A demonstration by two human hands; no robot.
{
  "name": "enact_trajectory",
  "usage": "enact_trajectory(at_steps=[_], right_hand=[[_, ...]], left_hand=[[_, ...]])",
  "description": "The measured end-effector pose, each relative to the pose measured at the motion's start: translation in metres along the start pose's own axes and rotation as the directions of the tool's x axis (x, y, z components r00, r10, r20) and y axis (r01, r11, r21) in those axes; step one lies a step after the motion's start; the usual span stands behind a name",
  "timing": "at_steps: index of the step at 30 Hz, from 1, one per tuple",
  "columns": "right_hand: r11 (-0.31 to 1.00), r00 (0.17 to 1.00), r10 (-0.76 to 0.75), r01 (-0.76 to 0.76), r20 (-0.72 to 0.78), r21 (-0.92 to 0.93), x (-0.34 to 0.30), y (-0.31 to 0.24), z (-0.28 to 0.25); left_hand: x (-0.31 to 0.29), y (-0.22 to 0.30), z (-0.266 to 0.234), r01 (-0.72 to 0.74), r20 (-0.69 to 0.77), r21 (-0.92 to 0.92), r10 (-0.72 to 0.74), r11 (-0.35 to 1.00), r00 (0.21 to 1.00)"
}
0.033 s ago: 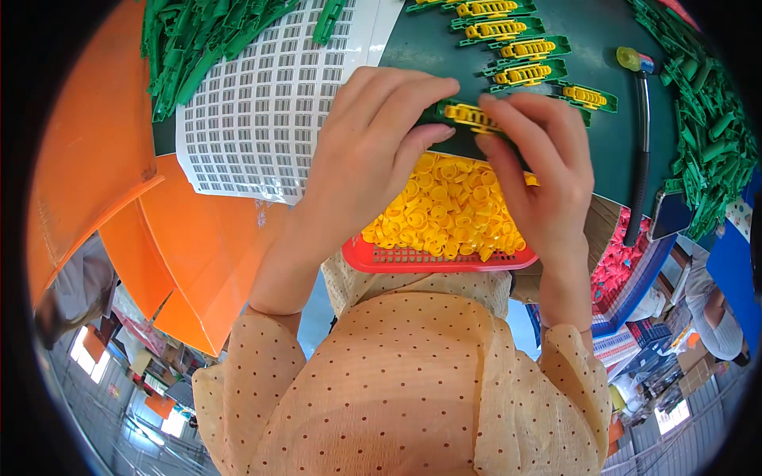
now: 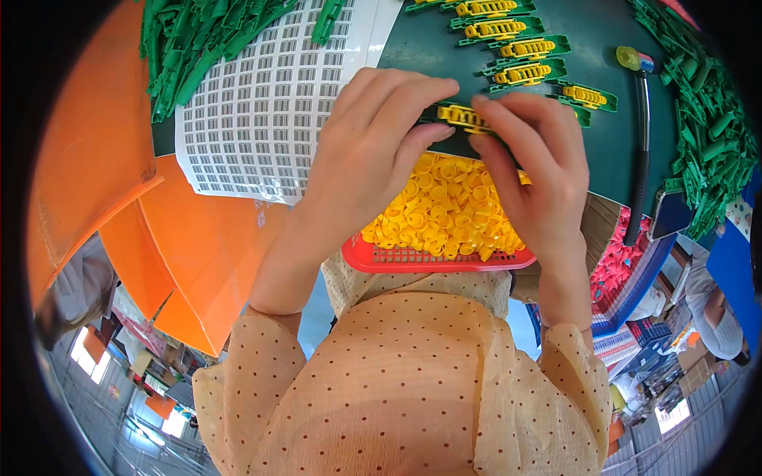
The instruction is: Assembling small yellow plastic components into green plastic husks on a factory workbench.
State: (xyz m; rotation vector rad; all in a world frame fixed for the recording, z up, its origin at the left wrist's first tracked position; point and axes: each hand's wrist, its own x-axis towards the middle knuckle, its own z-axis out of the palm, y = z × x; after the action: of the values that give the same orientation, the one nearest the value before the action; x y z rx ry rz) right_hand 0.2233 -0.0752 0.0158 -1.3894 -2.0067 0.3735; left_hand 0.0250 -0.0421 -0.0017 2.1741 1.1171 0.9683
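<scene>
Between my two hands is a green plastic strip carrying a row of yellow rings (image 2: 465, 119). My left hand (image 2: 371, 127) pinches its left end between thumb and fingers. My right hand (image 2: 544, 151) has thumb and index finger closed at the strip's right end, which they partly hide. Just below sits a red basket (image 2: 444, 263) full of small yellow rings (image 2: 444, 208). Beyond my hands, several green strips fitted with yellow rings (image 2: 524, 74) lie in a slanting row on the dark green table (image 2: 429, 47).
A printed label sheet (image 2: 262, 111) lies left, with green plastic parts (image 2: 206, 40) heaped over its far end. On the right are a hammer (image 2: 641, 143), a phone (image 2: 671, 214) and more green parts (image 2: 714, 127). An orange panel (image 2: 95, 151) borders the left; pink pieces (image 2: 613, 270) fill a bin.
My right hand has shifted slightly left, and the ringed strip has moved a little left with it. My left hand stays almost still.
</scene>
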Motion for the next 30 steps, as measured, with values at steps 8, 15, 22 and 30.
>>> enact_trajectory(at_steps=[8,15,22,30], right_hand=[[0.991,0.999,-0.037,0.041,0.034,-0.129,0.001,0.000,0.006],[0.984,0.998,-0.025,0.034,0.056,-0.173,0.001,-0.003,0.006],[0.977,0.998,-0.041,0.048,0.038,-0.206,0.000,-0.002,0.007],[0.986,0.996,-0.087,0.086,0.001,-0.146,0.001,0.005,0.012]], left_hand=[[-0.002,-0.003,0.004,0.013,-0.014,-0.056,-0.014,0.998,1.000],[-0.001,-0.004,0.005,-0.032,-0.026,-0.019,0.031,0.999,0.999],[-0.001,-0.007,0.008,-0.124,-0.052,0.022,0.125,0.992,0.991],[-0.002,-0.015,0.009,-0.162,-0.025,0.023,0.163,0.986,0.986]])
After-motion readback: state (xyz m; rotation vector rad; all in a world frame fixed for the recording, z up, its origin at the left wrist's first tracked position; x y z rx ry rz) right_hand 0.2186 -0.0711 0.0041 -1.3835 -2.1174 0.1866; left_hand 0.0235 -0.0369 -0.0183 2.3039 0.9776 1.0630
